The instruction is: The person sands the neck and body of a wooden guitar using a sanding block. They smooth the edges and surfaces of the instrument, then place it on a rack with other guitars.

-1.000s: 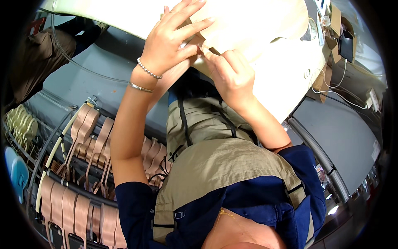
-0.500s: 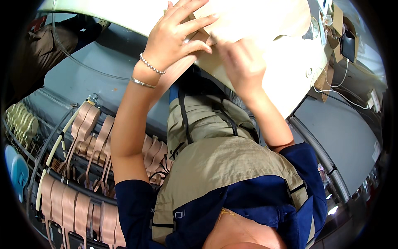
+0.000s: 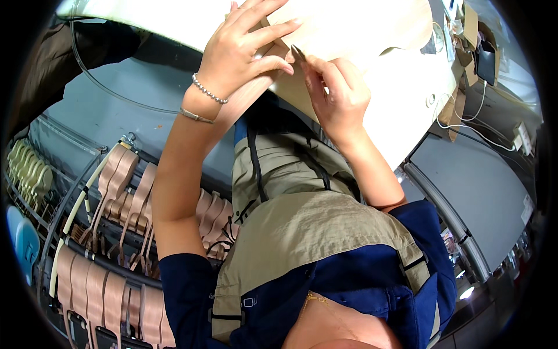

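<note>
My left hand [image 3: 235, 55], fingers spread, rests across a pale pinkish strip [image 3: 247, 96] that hangs diagonally beside my wrist from the cream tabletop [image 3: 407, 99]. A thin beige sheet [image 3: 360, 23] lies on the table past my fingers. My right hand [image 3: 337, 99] pinches a small, dark, pointed metal tool [image 3: 299, 53], its tip up near my left thumb and the strip's upper end. What the tip touches is unclear. Part of the strip is hidden under my left hand.
Racks of pinkish curved strips [image 3: 113, 183] and pale green pieces [image 3: 29, 171] stand lower left, near a blue item [image 3: 23, 244]. A person's leg [image 3: 43, 81] is upper left. Cardboard boxes [image 3: 471, 32], white cables [image 3: 476, 119] and a grey surface [image 3: 476, 192] are on the right.
My right hand has moved slightly up and right, and the pointed tool now shows at its fingertips. The other person's leg at upper left has shifted slightly.
</note>
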A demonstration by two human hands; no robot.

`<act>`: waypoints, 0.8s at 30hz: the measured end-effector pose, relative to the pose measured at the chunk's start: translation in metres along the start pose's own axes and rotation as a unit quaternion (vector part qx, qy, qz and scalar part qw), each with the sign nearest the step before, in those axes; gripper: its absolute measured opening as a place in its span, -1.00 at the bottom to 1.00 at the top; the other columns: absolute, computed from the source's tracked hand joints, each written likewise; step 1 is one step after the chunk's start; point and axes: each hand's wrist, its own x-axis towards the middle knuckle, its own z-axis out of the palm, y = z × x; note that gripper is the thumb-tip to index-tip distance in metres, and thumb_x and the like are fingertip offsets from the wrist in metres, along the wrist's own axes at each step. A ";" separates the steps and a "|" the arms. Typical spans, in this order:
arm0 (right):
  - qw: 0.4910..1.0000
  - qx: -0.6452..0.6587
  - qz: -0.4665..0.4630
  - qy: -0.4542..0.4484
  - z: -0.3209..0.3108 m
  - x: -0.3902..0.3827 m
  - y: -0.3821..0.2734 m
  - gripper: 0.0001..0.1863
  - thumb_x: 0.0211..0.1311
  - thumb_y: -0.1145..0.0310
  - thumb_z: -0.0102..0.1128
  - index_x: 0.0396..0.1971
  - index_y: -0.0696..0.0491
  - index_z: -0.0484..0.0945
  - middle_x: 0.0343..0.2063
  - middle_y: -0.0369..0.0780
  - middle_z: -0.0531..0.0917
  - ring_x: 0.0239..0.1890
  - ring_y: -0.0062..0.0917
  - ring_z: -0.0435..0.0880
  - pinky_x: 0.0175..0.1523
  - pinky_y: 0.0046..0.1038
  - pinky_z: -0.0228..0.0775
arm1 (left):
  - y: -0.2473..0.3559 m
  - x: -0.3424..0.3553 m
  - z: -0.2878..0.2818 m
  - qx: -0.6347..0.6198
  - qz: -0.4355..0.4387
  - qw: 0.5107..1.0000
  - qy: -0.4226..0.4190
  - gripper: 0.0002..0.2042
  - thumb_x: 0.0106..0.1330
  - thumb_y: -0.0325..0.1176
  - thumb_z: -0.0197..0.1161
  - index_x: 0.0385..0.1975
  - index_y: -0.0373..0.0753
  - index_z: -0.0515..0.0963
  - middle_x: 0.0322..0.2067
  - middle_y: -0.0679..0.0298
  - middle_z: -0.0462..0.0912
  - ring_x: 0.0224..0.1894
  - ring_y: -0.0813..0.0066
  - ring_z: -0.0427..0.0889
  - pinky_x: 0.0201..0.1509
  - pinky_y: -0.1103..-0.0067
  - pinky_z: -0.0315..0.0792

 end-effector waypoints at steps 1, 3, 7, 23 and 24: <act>0.999 -0.029 -0.003 0.011 0.000 -0.001 0.000 -0.76 -0.22 0.53 0.24 -0.40 0.04 0.59 -0.66 -0.31 0.39 -0.60 -0.49 0.43 -0.52 -0.47 0.32 | 0.001 0.000 0.001 0.001 -0.001 1.000 -0.002 -0.48 -0.24 -0.35 0.42 -0.12 -0.22 0.57 0.16 -0.01 0.34 0.23 0.03 0.29 0.24 0.30 0.24; 0.999 -0.027 -0.017 -0.007 0.005 -0.010 -0.011 -0.76 -0.20 0.52 0.26 -0.39 0.02 0.60 -0.66 -0.31 0.40 -0.59 -0.49 0.44 -0.51 -0.47 0.32 | -0.002 -0.002 0.005 0.008 0.010 1.000 0.009 -0.48 -0.24 -0.35 0.42 -0.12 -0.21 0.57 0.16 -0.01 0.35 0.23 0.03 0.29 0.23 0.31 0.25; 1.000 0.021 0.010 -0.016 -0.003 -0.006 -0.004 -0.79 -0.14 0.56 0.30 -0.40 0.06 0.61 -0.67 -0.28 0.43 -0.62 -0.47 0.43 -0.52 -0.47 0.31 | -0.011 -0.005 0.009 0.022 0.040 0.998 0.037 -0.48 -0.21 -0.32 0.42 -0.11 -0.20 0.56 0.14 0.00 0.36 0.21 0.03 0.31 0.22 0.31 0.27; 1.000 0.025 -0.006 0.007 0.006 -0.016 -0.008 -0.76 -0.19 0.58 0.27 -0.40 0.06 0.61 -0.68 -0.30 0.40 -0.64 -0.49 0.41 -0.55 -0.49 0.28 | -0.007 0.000 0.008 0.081 0.053 0.994 0.045 -0.53 -0.15 -0.24 0.38 -0.13 -0.17 0.58 0.10 0.03 0.41 0.15 0.07 0.39 0.16 0.32 0.32; 0.999 0.049 -0.002 0.013 0.004 -0.013 -0.002 -0.74 -0.20 0.55 0.25 -0.39 0.03 0.60 -0.67 -0.31 0.38 -0.63 -0.50 0.41 -0.56 -0.49 0.28 | -0.007 0.000 0.008 0.091 0.048 0.994 0.033 -0.53 -0.14 -0.24 0.37 -0.13 -0.16 0.58 0.10 0.03 0.41 0.15 0.07 0.39 0.16 0.32 0.33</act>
